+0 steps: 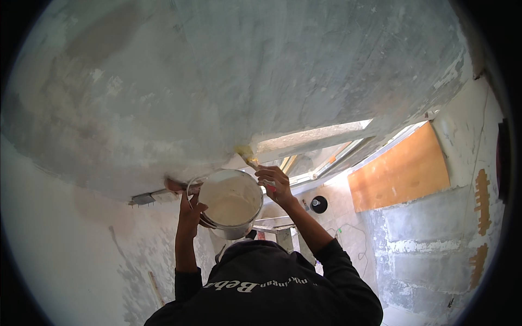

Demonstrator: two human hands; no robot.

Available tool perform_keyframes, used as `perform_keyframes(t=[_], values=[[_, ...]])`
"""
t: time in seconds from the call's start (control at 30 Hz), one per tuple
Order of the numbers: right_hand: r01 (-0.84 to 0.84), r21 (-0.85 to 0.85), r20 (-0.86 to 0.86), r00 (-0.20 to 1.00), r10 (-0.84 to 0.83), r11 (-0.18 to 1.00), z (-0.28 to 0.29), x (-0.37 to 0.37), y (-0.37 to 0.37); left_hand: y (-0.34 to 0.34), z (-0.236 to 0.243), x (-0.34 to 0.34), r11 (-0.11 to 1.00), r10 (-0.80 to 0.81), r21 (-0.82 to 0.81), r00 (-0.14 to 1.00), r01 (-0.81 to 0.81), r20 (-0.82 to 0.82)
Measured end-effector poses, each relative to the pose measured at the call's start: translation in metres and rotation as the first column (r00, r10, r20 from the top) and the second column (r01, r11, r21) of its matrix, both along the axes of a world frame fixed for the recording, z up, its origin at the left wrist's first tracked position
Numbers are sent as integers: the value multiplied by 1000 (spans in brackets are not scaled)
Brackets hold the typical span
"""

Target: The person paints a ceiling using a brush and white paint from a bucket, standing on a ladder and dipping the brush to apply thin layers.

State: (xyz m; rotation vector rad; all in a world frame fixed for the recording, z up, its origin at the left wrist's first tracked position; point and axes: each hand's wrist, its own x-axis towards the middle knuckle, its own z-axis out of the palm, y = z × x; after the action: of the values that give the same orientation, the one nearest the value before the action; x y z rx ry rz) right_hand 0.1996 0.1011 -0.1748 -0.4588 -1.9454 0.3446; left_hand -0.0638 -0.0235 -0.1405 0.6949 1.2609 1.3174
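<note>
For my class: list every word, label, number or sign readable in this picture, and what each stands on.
Dark top: pale lettering, larger and smaller, partly lost toward the sides; I won't copy its wording.
Bucket: no readable text.
Brush: any marking too small to read.
Wall: no sign or number.

Left forearm [186, 252] upright, right forearm [311, 224] slanted inward, fingers [266, 174] curled
</note>
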Motion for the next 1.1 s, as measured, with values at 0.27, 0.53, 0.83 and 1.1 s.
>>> perform_keyframes(t=[0.27,0.53,0.83,1.1], values=[[-75,-160,-46,997,69,984,-5,-2,8,-14,6,4,996,91,25,993,-89,-73],[-4,288,-231,970,73,958,108,-3,31,-29,3,3,989,146,41,986,-143,-78],[-102,260,-110,985,135,960,62,-1,25,-39,15,15,981,193,25,979,-192,-57],[-132,-93,62,989,138,987,-37,-4,11,-46,-8,8,969,237,91,968,-230,-77]])
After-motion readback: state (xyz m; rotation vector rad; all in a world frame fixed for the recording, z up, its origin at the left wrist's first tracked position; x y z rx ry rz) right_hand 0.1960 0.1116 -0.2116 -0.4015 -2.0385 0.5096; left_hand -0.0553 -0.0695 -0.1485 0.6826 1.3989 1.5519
